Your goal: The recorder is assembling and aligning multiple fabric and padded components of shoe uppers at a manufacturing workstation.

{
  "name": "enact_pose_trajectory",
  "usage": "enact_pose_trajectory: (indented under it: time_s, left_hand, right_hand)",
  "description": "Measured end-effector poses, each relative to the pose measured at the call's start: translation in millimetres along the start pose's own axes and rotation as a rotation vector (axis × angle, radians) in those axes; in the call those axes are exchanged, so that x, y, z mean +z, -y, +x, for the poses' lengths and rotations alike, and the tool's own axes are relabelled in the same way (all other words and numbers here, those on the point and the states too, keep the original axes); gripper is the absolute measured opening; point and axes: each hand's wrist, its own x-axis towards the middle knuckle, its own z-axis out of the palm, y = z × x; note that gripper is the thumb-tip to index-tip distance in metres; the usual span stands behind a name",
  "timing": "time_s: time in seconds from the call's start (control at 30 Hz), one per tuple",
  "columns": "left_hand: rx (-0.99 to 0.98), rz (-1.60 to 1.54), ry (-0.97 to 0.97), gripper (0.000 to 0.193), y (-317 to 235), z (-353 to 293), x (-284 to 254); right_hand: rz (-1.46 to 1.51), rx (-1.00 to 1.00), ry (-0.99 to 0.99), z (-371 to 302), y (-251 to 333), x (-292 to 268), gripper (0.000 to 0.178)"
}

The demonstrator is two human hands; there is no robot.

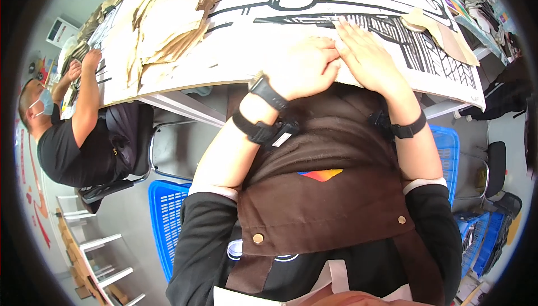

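My left hand rests at the near edge of the table with its fingers bent and pressed together. Whatever may be under those fingers is hidden, and the area is washed out by bright light. Right beside it, my right hand lies flat with the fingers stretched forward, close to the left fingertips. Under both hands is a white tabletop sheet printed with bold black line drawings. A dark watch is on my left wrist, and each forearm carries a black strap.
A pile of tan paper pieces spreads over the table's left part; loose tan pieces lie at the right. At the left a masked person sits working with both hands. Blue plastic baskets stand at both sides of me.
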Motion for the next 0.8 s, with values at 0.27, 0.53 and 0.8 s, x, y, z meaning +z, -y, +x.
enact_pose_trajectory:
  time_s: [0.27,0.53,0.8]
  left_hand:
    - [-0.087,0.659,0.051,0.037,100.5,-49.3,-11.4]
    - [-0.003,0.339,-0.062,0.061,134.3,-47.5,-25.0]
    - [-0.428,-0.415,-0.135,0.085,144.5,-35.2,-48.9]
  right_hand:
    - [-0.246,0.048,0.294,10.9,3.3,-5.7,0.065]
    - [-0.245,-0.073,-0.026,0.8,44.8,-17.7,0.057]
    - [0.155,-0.148,0.142,-24.3,38.1,-18.0,0.053]
